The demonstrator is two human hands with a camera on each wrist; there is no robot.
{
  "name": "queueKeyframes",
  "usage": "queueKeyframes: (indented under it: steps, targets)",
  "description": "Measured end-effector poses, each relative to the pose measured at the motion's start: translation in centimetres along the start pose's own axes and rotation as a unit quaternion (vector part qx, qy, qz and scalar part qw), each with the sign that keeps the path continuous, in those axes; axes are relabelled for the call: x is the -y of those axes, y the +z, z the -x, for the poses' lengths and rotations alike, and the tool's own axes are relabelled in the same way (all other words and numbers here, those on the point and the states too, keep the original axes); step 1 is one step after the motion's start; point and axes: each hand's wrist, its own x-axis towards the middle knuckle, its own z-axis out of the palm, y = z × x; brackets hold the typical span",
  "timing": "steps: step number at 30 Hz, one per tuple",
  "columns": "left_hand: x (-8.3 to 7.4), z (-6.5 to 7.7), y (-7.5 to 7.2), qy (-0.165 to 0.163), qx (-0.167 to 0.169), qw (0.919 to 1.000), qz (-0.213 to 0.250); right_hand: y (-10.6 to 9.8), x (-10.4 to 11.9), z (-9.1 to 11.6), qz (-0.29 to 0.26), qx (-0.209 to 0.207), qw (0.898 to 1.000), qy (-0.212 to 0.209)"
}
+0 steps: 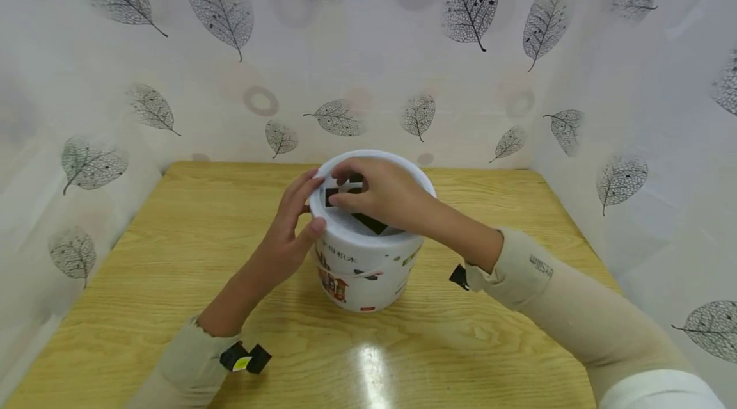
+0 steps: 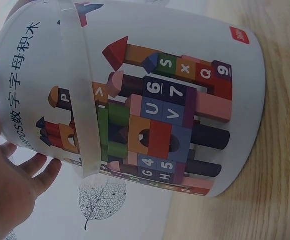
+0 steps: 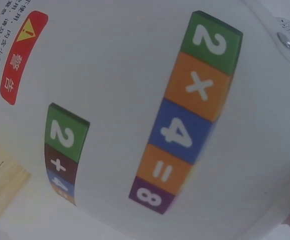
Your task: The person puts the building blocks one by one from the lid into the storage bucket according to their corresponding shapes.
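A white bucket (image 1: 368,274) with printed pictures of toy blocks stands upright on the table. My left hand (image 1: 290,223) rests against its left side, with the fingers along the rim (image 1: 377,154) and the thumb on the front. In the left wrist view, the left fingertips touch the bucket wall (image 2: 210,50) below the rim. My right hand (image 1: 386,194) is over the bucket's top, thumb and forefinger apart, with nothing visible between them. Several dark angular shapes (image 1: 370,223) show under it, inside the rim. The right wrist view shows mostly the bucket's printed side (image 3: 110,75).
The bucket stands on a wood-grain table (image 1: 230,204). A white curtain (image 1: 368,63) with leaf prints encloses the back and both sides. A translucent handle (image 2: 80,90) hangs down across the bucket's front. Black straps (image 1: 245,358) sit at the cuffs.
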Motion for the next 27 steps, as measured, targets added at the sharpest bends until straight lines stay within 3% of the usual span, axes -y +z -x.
queueKeyframes:
  steps: [7,15,27]
  targets:
    - [0.0,0.0,0.0,-0.007,-0.003,1.0000,0.003,-1.5,-1.1,1.8,-0.039,-0.021,0.998,0.048]
    - [0.0,0.0,0.1,-0.007,-0.011,0.9999,-0.001,-3.2,-3.4,4.9,-0.085,-0.052,0.994,0.053]
    - [-0.1,0.0,0.2,-0.003,-0.015,0.9999,-0.006,-5.1,-6.6,10.1,-0.044,-0.076,0.993,0.084]
